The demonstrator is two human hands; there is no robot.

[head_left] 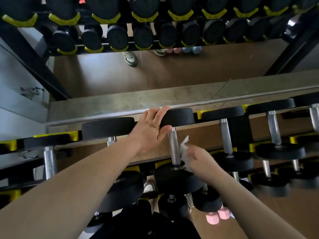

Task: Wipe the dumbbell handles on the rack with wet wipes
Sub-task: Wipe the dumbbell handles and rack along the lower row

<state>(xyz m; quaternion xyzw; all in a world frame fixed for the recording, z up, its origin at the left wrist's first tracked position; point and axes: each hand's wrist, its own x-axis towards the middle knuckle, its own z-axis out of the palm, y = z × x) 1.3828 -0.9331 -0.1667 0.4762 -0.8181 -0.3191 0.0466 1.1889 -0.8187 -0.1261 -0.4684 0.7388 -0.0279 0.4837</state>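
Note:
A black dumbbell lies on the rack's top tier, its far head (pixel 179 117) by the mirror and its chrome handle (pixel 174 147) running toward me. My left hand (pixel 150 128) grips the far head, fingers over its top and thumb under its rim. My right hand (pixel 200 159) holds a crumpled white wet wipe (pixel 184 149) just right of the handle, touching or nearly touching it. The near head (pixel 174 178) sits below the handle.
More dumbbells with chrome handles (pixel 225 135) line the rack (pixel 10 145) to both sides on yellow cradles. Lower tiers hold smaller dumbbells, pink ones (pixel 217 216) among them. A mirror (pixel 155 71) behind reflects the rack and my shoes. A grey wall (pixel 17 83) stands at left.

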